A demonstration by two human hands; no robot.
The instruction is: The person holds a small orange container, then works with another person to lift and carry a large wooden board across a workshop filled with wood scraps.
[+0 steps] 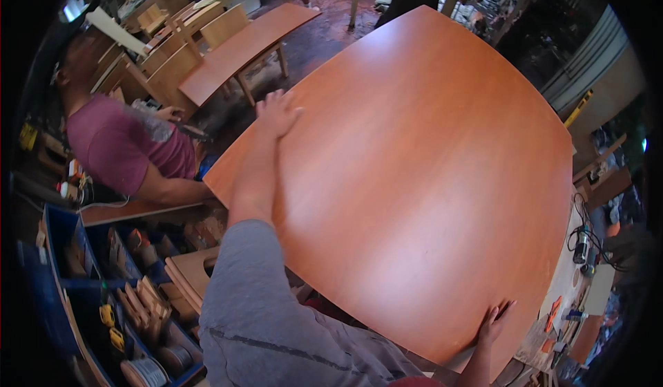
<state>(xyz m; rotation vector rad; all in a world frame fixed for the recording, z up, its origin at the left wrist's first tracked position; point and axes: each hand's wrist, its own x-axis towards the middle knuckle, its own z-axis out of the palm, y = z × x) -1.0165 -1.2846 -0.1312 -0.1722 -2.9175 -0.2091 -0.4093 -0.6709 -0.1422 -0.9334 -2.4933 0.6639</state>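
A large orange-brown wooden panel [414,173] with a smooth, shiny face fills the middle of the view. My left hand [278,114] rests on it near its far left edge, fingers stretched toward the edge and thumb apart. Close to the panel's near right side, my right hand [493,323] lies against the face with its fingers extended. Neither hand is wrapped round anything that I can see. What supports the panel underneath is hidden.
A person in a maroon shirt [131,142] is beside the panel's left corner. Blue divided bins [90,283] hold wood pieces and tools at lower left. Another brown-topped table [252,48] stands beyond. A workbench [552,311] with a corded power tool [581,247] lies along the right.
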